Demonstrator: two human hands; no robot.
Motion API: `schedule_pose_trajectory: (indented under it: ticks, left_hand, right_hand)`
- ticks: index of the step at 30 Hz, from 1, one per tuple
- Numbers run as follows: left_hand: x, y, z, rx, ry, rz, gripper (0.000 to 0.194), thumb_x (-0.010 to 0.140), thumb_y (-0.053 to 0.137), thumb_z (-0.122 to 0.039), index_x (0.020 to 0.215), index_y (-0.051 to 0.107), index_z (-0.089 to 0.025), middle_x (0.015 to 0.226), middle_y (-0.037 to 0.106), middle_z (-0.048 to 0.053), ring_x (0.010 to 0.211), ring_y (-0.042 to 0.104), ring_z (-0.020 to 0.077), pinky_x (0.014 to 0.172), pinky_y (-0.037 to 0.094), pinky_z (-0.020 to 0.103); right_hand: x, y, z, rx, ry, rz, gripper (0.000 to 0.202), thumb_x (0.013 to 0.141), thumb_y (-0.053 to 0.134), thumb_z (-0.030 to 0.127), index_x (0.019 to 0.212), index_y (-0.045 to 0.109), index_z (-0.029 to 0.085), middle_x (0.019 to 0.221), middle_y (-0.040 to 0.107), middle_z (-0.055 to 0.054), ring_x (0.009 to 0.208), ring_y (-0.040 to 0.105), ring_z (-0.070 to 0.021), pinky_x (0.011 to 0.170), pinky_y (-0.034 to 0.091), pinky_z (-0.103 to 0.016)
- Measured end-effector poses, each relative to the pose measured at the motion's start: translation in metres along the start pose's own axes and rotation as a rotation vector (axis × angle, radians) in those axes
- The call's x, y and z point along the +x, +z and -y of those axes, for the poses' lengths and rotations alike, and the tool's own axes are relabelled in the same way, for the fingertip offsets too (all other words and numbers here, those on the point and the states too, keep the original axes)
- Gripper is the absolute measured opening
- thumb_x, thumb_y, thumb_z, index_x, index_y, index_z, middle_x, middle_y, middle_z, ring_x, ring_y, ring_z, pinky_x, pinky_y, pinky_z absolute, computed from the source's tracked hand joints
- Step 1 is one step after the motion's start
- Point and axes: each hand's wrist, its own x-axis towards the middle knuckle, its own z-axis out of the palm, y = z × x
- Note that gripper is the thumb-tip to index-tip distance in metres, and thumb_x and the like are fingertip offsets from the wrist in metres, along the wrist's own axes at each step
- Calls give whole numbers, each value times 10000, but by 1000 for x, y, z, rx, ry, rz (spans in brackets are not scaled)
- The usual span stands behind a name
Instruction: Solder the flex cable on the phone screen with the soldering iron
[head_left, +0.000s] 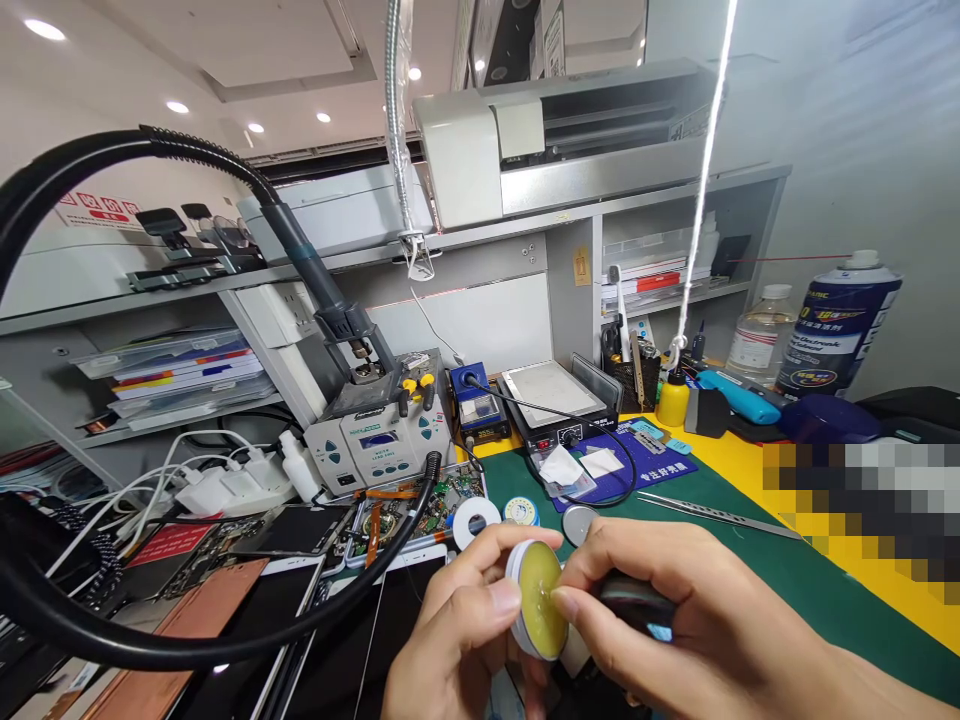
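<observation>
My left hand (461, 625) grips a small round tin of yellow paste (543, 610), fingers around its rim. The tin is tilted so its uncovered face turns to the right. At the paste's right side, the thumb and forefinger of my right hand (660, 600) are pinched together, their tips at the surface. Whatever is between those tips is too small or hidden to name. A dark rounded object (636, 603) shows below my right fingers; I cannot tell whether the hand holds it. Just behind the hands lies a round grey metal lid or disc (579, 524).
A hot-air station (386, 440) stands behind, its black hose (187, 655) looping across the left front. Tweezers (720, 514) lie on the green mat (750, 570). Also around are a solder roll (475, 520), a circuit board (450, 490), a heating plate (555, 395) and a spray can (836, 325).
</observation>
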Motion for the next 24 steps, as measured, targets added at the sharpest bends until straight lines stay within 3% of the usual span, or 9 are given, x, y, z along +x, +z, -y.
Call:
schedule_pose_trajectory:
  ticks: [8, 17, 24]
  left_hand:
    - [0, -3, 0, 8, 12, 56, 612, 717, 711, -517, 1205, 626, -156, 698, 626, 43, 489, 547, 103, 467, 472, 209]
    - [-1, -1, -1, 26, 67, 105, 449, 767, 704, -431, 1147, 653, -196, 773, 630, 31, 479, 551, 79, 466, 412, 175]
    - [-4, 3, -6, 48, 64, 102, 418, 789, 701, -436, 1134, 664, -203, 775, 623, 15, 529, 595, 112, 568, 491, 233]
  right_hand:
    - [2, 1, 5, 7, 166, 57, 251, 941, 579, 382, 750, 642, 232, 676, 693, 11, 604, 662, -138, 562, 546, -181]
    - [4, 3, 6, 92, 161, 71, 190, 905, 580, 253, 736, 646, 199, 682, 736, 2, 612, 660, -141, 603, 537, -200]
    - [6, 1, 2, -19, 83, 44, 184, 873, 575, 223, 740, 697, 188, 683, 735, -18, 593, 647, -148, 572, 530, -218]
